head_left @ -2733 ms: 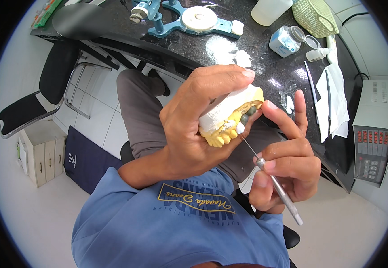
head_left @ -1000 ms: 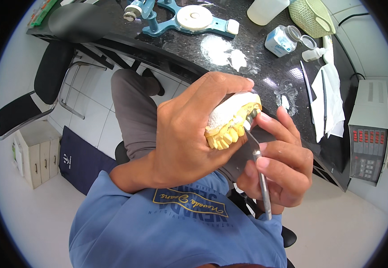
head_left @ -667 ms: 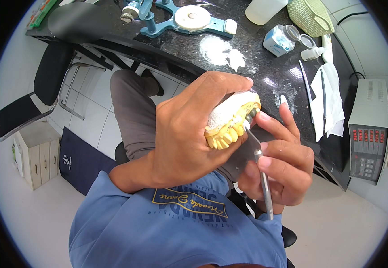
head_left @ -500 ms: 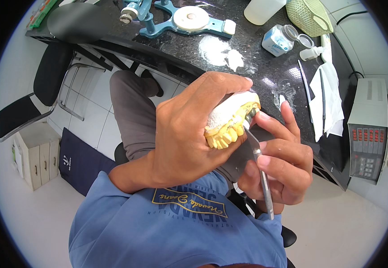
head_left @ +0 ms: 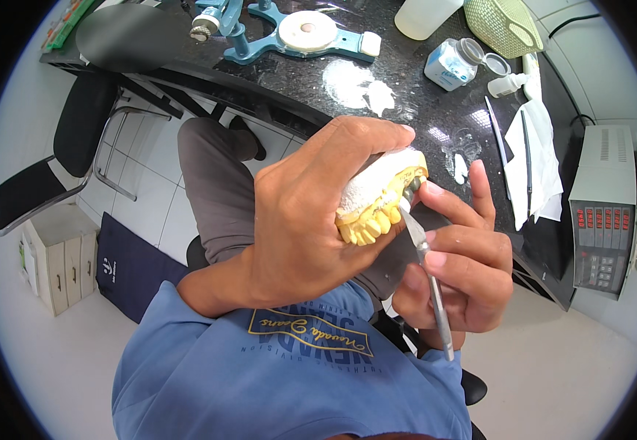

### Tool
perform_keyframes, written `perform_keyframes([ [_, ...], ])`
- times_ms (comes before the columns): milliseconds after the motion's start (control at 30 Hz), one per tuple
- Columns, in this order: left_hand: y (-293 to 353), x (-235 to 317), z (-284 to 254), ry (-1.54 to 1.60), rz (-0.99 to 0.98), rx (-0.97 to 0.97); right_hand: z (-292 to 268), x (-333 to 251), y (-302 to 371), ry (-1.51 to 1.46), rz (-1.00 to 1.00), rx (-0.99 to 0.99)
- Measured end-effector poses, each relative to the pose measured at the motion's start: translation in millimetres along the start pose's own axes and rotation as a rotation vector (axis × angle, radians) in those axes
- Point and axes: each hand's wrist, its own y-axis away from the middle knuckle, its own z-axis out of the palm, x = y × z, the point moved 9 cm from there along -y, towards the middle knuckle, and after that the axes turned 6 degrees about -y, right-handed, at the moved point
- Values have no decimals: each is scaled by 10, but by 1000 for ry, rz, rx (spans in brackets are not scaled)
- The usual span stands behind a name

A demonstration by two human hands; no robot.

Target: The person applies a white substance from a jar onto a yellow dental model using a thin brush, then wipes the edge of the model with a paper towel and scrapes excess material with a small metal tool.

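Note:
My left hand (head_left: 296, 205) wraps round a dental cast (head_left: 366, 229) with yellow teeth and a white plaster base, the tooth row facing right and down. A thin metal knife (head_left: 439, 312) with a pointed blade is pinched between the thumb and fingers of my right hand (head_left: 476, 268). Its blade tip touches or nearly touches a pale tooth at the cast's right side, beside a dark grey metallic one. My right index fingertip rests by that end of the cast. The palm side of the left hand is hidden behind the cast.
Across the black worktop (head_left: 289, 92) stand a blue articulator (head_left: 260, 50), a translucent container (head_left: 425, 16), an open jar (head_left: 450, 64), a small bottle (head_left: 508, 85) and a green basket (head_left: 506, 28). White powder (head_left: 351, 82) lies there. Slim tools rest by a tissue (head_left: 546, 172), left of a control box (head_left: 605, 213).
The view has shifted slightly, so the bench things appear a little further left. Both hands keep their hold, and the knife's blade has turned slightly against the cast.

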Motion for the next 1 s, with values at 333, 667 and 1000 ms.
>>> perform_keyframes([
  [333,8,-17,12,5,16,9,-1,35,35,-26,14,17],
  [667,4,-15,17,-9,9,5,24,-16,15,68,-13,-90],
  [1000,7,-24,32,-4,-5,-5,12,-14,17,52,-11,-68],
])
